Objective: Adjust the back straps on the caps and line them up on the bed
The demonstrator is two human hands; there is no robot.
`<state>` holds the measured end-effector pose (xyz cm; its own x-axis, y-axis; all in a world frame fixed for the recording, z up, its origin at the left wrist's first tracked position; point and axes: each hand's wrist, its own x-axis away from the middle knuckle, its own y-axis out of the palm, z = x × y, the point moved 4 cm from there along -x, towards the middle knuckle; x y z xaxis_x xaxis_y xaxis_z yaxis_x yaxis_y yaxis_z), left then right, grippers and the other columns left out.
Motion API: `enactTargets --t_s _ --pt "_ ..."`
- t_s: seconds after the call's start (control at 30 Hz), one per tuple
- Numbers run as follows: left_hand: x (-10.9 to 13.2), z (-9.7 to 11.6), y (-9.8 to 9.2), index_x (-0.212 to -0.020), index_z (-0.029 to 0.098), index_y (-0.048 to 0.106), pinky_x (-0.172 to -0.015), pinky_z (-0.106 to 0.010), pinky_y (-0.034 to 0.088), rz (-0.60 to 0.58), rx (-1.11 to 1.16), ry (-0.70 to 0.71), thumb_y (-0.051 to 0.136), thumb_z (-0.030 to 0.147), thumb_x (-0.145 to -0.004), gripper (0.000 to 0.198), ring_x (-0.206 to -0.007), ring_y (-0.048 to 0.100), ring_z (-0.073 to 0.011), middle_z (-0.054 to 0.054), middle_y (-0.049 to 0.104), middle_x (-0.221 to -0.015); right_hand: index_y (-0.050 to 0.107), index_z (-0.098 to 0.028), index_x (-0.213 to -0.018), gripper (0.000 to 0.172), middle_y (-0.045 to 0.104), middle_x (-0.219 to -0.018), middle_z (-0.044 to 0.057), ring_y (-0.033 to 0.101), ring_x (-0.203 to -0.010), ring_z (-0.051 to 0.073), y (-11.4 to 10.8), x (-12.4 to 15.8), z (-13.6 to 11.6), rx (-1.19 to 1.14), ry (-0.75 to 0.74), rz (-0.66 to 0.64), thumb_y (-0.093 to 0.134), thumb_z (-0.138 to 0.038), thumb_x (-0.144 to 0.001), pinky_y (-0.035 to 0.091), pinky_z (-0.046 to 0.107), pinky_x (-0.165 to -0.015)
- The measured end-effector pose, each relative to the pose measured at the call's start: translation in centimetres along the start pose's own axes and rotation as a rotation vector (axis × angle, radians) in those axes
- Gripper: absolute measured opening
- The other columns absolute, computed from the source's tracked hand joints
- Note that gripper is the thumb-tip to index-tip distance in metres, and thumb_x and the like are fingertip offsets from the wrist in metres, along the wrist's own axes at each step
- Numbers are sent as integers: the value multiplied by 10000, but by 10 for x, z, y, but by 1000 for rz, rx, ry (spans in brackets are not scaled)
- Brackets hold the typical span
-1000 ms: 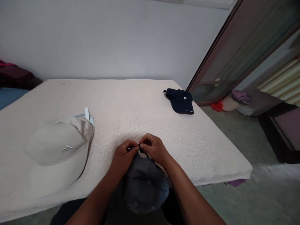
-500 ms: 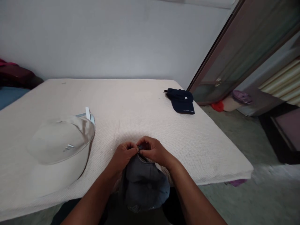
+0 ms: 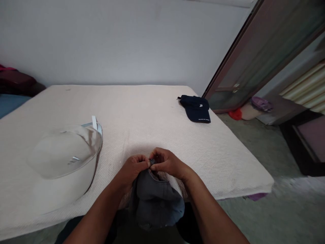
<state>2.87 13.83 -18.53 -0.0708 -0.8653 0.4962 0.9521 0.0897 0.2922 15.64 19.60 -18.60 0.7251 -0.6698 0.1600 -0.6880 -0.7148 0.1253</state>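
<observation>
A dark grey cap [image 3: 158,200] hangs at the front edge of the bed, its back opening turned up toward the hands. My left hand [image 3: 135,167] is closed, pinching the cap's back strap between thumb and fingers. Close beside it, my right hand [image 3: 167,163] is closed on the same strap, thumb below and fingers curled over. The fingers hide most of the strap and any fastening. To the left lies a cream cap [image 3: 64,156] with a small striped mark, and a navy cap [image 3: 196,107] with white lettering rests toward the far right corner.
The caps are on a bed with a white textured cover [image 3: 132,112], set against a pale wall [image 3: 114,40]. Right of it stand a brown-framed door [image 3: 233,67] and a purple-lined bin [image 3: 261,104]. Dark red items [image 3: 16,81] sit at the far left.
Both hands keep their pinch on the grey cap's strap, with only a slight shift of the fingers. The cap's crown tilts a little; the other caps stay put.
</observation>
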Motion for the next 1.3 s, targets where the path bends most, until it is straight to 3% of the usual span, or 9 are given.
enactTargets --t_s 0.3,0.67,0.97,1.3 --pt "2 1 2 -616 153 562 -451 -174 324 -54 13 -4 657 143 -642 99 -454 482 -70 13 588 -534 579 -168 -765 254 603 -664 -22 544 -600 107 2 -1 3 -111 44 4 737 -136 -568 413 231 -552" --pt "6 4 9 -602 141 570 -464 -191 396 -127 244 -54 677 159 -629 112 -457 523 -94 -8 599 -529 561 -177 -777 245 619 -611 -34 556 -530 102 1 -1 6 -181 14 35 730 -107 -614 413 219 -508" --pt "3 2 7 -620 141 577 -493 -204 410 -172 278 -33 639 156 -651 71 -491 538 -105 -17 621 -568 563 -172 -764 235 623 -605 -34 553 -524 101 2 -1 2 -209 0 43 733 -116 -611 428 228 -510" --pt "4 -1 5 -679 128 601 -470 -204 361 -95 152 -11 707 292 -712 198 -473 486 -87 -1 580 -565 549 -181 -763 234 571 -627 -42 511 -583 96 -1 -2 5 -47 -29 74 728 -143 -617 377 225 -544"
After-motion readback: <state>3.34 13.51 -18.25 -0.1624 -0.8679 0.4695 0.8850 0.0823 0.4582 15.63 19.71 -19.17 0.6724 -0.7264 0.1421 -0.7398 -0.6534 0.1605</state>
